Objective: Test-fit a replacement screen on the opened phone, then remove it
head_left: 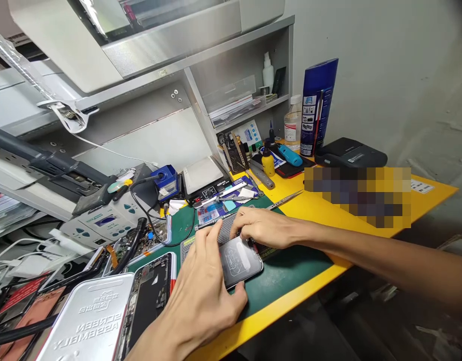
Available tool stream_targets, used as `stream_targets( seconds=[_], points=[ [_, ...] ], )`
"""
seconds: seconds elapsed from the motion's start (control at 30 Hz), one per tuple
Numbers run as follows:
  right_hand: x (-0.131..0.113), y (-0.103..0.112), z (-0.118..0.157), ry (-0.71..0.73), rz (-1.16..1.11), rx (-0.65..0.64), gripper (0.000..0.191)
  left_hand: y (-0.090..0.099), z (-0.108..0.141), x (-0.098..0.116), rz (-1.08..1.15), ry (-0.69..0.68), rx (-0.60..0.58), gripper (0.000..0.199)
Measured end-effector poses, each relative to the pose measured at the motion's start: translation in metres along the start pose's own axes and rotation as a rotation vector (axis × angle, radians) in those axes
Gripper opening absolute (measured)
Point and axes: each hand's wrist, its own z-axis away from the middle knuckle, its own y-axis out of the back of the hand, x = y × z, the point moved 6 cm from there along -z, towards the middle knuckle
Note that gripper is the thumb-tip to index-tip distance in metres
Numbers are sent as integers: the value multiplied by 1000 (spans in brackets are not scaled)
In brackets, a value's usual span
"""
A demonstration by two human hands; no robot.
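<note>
A dark phone-shaped device (236, 263) with a pale strip on its face lies on the green mat (283, 286). My left hand (203, 278) is closed round its near-left side, fingers along the far edge and thumb at the near edge. My right hand (266, 228) has its fingers curled together at the device's far right part; what they pinch, if anything, is hidden. Behind both hands is a grey perforated pad (228, 225), partly covered by them. Metal tweezers (285, 200) lie just beyond my right hand.
At the left are a silver tray (91, 311) marked "SCREEN ASSEMBLY", an opened device (150, 291) and a soldering station (103, 220). A yellow bottle (267, 163), blue tool (290, 155), tall blue can (318, 108) and black box (351, 153) stand at the back.
</note>
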Motion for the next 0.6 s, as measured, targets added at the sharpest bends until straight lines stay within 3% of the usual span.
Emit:
stream_targets(
  seconds=[0.33,0.5,0.6],
  points=[
    [-1,0,4,29,5,20,11,1,0,-1,46,-22,-18,94],
    [-4,1,18,33,7,96,37,0,-2,-5,69,-18,-67,96],
    [-9,-1,37,47,44,169,43,-1,-2,-7,92,-22,-77,95]
  ],
)
